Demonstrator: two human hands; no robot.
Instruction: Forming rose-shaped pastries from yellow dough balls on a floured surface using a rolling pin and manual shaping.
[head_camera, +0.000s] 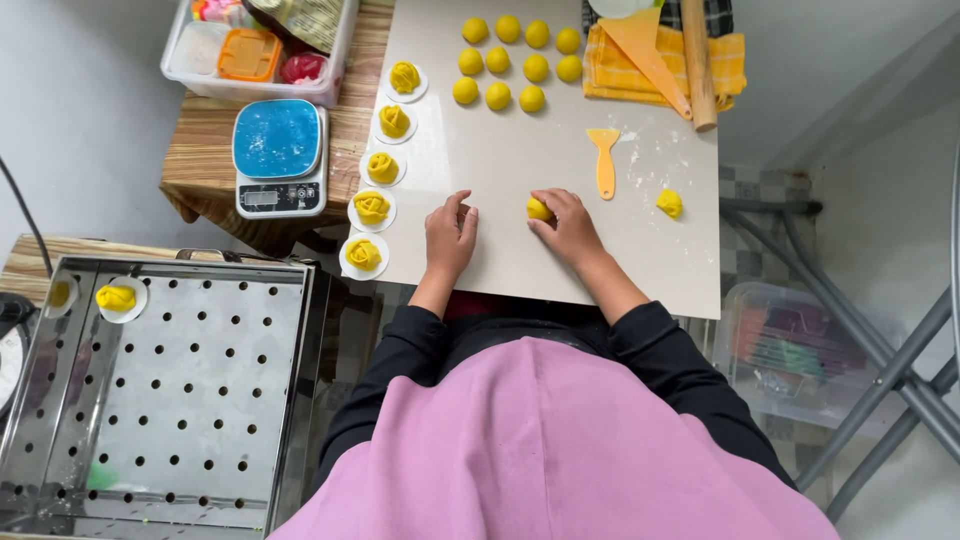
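Note:
My right hand (568, 225) presses a yellow dough ball (538, 209) against the beige work mat (510, 150). My left hand (450, 233) rests on the mat just to its left, fingers loosely curled, holding nothing. Several yellow dough balls (517, 62) lie in rows at the far side of the mat. A column of rose-shaped yellow buns (383, 167) on white paper rounds runs along the mat's left edge. A small dough piece (669, 203) lies to the right.
An orange plastic scraper (604, 160) lies on the mat. A wooden rolling pin (698, 60) and a yellow cloth (612, 65) sit at the back right. A blue-topped kitchen scale (279, 155) stands at the left. A perforated steel steamer tray (170, 390) holds one bun (116, 297).

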